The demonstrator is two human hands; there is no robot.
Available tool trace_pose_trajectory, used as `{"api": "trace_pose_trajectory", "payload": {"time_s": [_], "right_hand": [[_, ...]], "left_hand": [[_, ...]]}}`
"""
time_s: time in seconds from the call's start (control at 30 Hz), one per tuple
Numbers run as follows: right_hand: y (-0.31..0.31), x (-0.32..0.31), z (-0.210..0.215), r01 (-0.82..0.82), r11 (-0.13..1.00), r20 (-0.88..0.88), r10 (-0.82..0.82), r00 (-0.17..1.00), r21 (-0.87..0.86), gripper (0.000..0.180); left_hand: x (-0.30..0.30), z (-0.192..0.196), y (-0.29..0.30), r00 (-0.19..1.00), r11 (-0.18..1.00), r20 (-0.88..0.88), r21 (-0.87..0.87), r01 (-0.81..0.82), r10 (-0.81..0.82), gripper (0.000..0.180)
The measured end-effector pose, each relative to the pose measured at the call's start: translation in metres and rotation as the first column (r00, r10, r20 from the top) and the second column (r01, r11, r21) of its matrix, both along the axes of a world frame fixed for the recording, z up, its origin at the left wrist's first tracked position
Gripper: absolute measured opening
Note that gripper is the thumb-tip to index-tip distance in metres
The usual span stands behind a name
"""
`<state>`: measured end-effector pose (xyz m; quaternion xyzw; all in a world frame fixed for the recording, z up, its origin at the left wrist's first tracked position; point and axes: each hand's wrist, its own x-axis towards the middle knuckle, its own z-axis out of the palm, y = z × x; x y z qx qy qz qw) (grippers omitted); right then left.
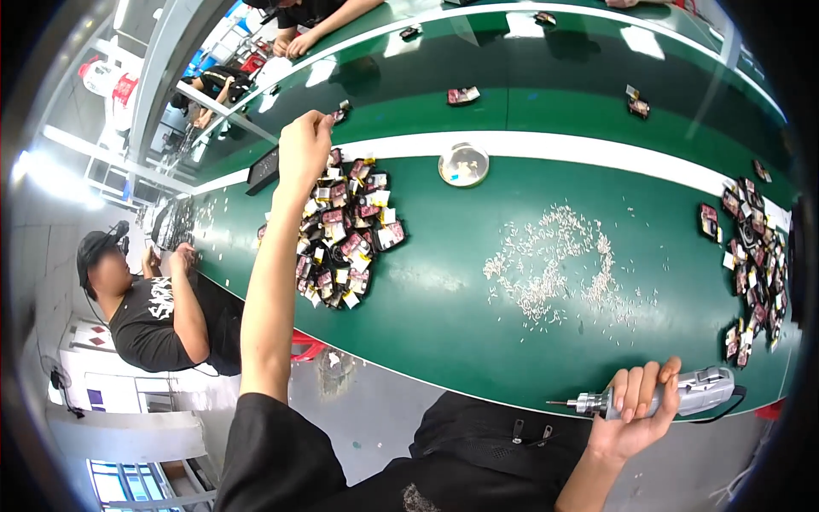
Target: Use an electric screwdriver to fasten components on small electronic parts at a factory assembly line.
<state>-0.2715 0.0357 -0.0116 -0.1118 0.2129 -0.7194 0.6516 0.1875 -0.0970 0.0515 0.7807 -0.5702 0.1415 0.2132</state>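
My left hand (305, 147) reaches far out over the white rail toward the conveyor. Its fingers are pinched together on a small black assembly (341, 112), mostly hidden at the fingertips. Below that forearm lies a pile of black assemblies (345, 235) with pink-red faces and white and yellow tags. At the near edge of the table, my right hand (640, 399) is wrapped around a grey electric screwdriver (701, 392), its bit pointing left. Loose small white pieces (550, 269) are scattered over the middle of the green table (435, 316).
A round dish (463, 165) with small pieces stands by the white rail (563, 145). More assemblies (751, 264) are heaped at the right. Single assemblies (463, 96) lie on the conveyor. A black tray (264, 171) sits left. A co-worker (158, 303) works at left; others sit across.
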Motion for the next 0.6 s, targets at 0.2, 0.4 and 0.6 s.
{"api": "trace_pose_trajectory", "payload": {"time_s": [0.2,0.4,0.6], "right_hand": [[0.005,0.003,-0.01,-0.074,0.994,-0.048,0.07,0.996,-0.084,0.014],[0.002,0.004,-0.008,-0.064,0.994,-0.053,0.06,0.997,-0.085,0.013],[0.001,0.005,-0.007,-0.083,0.993,-0.045,0.08,0.996,-0.079,0.013]], "left_hand": [[0.119,-0.036,-0.072,0.894,0.897,-0.256,0.353,-0.267,0.367,0.063],[0.137,-0.054,-0.092,0.985,0.94,0.025,0.296,-0.169,0.169,0.037],[0.065,-0.028,-0.061,0.976,0.965,-0.09,0.152,0.212,-0.201,0.038]]}}
